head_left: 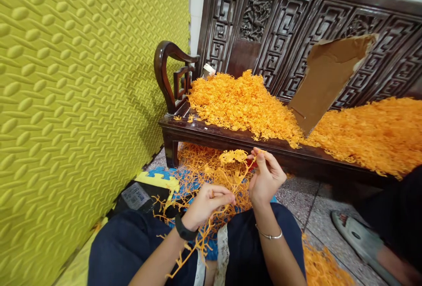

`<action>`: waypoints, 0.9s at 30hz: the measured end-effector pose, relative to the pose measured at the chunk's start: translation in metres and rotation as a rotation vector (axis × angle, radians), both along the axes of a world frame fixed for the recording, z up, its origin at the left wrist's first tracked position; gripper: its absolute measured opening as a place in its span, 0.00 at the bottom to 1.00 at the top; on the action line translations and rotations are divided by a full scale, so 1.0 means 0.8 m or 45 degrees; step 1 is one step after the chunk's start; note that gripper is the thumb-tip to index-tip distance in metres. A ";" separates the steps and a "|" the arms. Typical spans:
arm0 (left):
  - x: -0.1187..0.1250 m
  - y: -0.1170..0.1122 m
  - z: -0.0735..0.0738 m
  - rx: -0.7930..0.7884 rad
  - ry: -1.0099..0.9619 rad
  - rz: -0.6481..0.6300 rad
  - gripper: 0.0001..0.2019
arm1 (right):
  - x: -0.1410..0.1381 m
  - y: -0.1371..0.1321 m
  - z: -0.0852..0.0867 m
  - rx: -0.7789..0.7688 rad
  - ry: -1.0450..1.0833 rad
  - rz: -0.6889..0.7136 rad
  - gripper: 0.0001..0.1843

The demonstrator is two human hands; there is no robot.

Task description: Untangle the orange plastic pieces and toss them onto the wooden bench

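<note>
My left hand (pixel 207 203) is closed around a long strip of orange plastic pieces (pixel 227 180) that trails down over my lap. My right hand (pixel 266 175) is raised a little higher and pinches the upper end of the same strip, where a cluster of small orange parts (pixel 233 156) sits, with something red half hidden behind the fingers. A dark watch is on my left wrist and a thin bangle on my right. Both hands are above my knees, in dark trousers.
A dark carved wooden bench (pixel 211 132) stands ahead, heaped with orange pieces (pixel 244 101); a cardboard sheet (pixel 325 79) leans on its back. More orange scrap (pixel 201 158) lies on the floor beneath. A yellow-green foam wall (pixel 72 101) is at left. Another person's sandalled foot (pixel 359 237) is at right.
</note>
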State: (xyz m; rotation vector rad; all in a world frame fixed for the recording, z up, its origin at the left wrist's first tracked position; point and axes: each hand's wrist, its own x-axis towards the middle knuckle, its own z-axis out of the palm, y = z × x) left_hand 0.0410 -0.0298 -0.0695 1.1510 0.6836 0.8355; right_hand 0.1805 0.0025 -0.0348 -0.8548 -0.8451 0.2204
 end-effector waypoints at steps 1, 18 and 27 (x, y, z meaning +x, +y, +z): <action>0.002 -0.001 -0.002 -0.036 -0.023 -0.011 0.15 | 0.001 0.001 0.000 0.027 0.007 -0.029 0.08; -0.003 -0.037 0.004 -0.160 -0.135 -0.151 0.14 | 0.103 0.026 0.157 0.844 0.201 -0.378 0.07; -0.031 -0.010 0.022 0.357 0.163 0.447 0.13 | 0.111 0.176 0.205 -0.153 -1.312 -0.192 0.33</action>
